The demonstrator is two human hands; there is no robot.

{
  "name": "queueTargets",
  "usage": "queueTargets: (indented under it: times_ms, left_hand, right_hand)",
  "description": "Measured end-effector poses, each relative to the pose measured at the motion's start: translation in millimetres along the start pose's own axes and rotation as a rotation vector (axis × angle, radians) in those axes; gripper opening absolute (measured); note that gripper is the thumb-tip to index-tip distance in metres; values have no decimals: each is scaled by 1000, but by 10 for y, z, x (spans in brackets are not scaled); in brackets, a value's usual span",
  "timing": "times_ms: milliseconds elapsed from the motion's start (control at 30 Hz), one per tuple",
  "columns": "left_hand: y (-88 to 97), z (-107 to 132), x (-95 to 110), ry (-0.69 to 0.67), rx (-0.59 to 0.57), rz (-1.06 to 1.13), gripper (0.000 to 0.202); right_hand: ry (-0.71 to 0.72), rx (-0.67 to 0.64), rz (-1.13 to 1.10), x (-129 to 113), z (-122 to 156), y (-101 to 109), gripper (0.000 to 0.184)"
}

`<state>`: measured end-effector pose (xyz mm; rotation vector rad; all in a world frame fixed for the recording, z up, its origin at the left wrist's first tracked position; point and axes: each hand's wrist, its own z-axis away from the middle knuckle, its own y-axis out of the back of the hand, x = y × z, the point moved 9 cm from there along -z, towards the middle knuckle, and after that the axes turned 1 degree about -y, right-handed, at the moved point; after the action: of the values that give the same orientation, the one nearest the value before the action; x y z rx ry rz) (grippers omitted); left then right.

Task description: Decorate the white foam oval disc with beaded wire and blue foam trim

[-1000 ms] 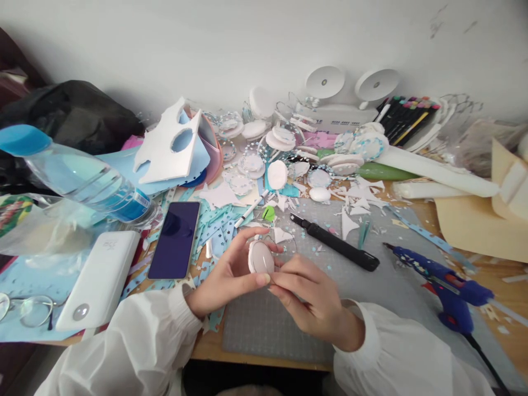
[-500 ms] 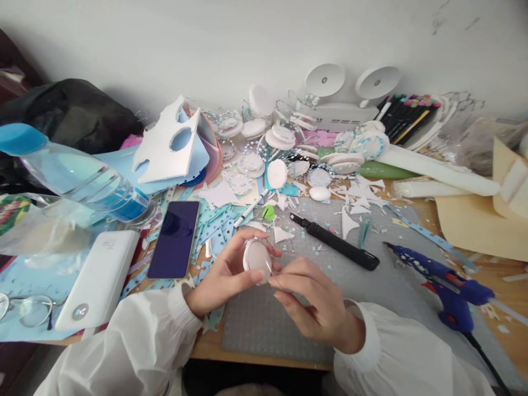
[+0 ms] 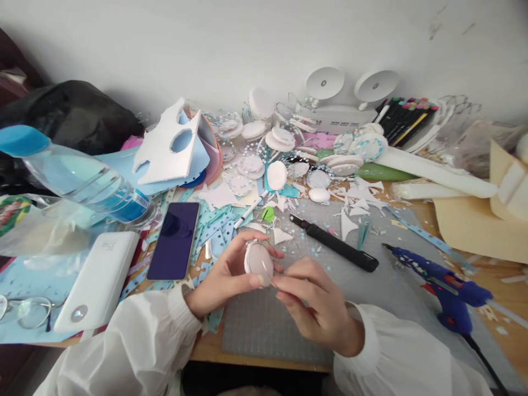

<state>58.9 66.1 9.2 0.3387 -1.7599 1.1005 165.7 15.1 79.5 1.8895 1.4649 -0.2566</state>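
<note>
My left hand is closed around the rim of a round white foam disc, thumb on its face and fingers behind it. The disc is tilted, its smooth face toward me, above the cutting mat. At its right edge, my right hand pinches a thin pale strand with thumb and forefinger; whether it is wire or thread I cannot tell. White foam scraps and a green clip-like piece lie just beyond the disc. A black utility knife rests on the mat beyond my right hand.
A blue glue gun lies at the right on the grey cutting mat. To the left are a phone, a white power bank and a tilted water bottle. Several decorated discs pile up near the wall.
My right hand has drawn slightly right, away from the disc, still pinching the strand. The left hand keeps its hold, with the disc turned a little.
</note>
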Motion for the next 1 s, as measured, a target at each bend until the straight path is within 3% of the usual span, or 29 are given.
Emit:
queueTargets:
  times_ms: [200, 400, 667, 800, 1000]
  left_hand:
    - [-2, 20, -43, 20, -5, 25, 49]
    - [-9, 11, 10, 17, 26, 107, 47]
    - [-23, 26, 12, 45, -33, 214, 51]
    - [-68, 21, 29, 29, -63, 243, 46]
    - [-45, 15, 7, 59, -12, 239, 45]
  right_hand:
    - [49, -24, 123, -30, 50, -96, 17]
    - [-15, 70, 248, 6, 13, 37, 9]
    - [-248, 153, 54, 275, 55, 68, 26]
    - [-242, 84, -60, 268, 17, 23, 31]
    - [-224, 47, -93, 311, 89, -17, 58]
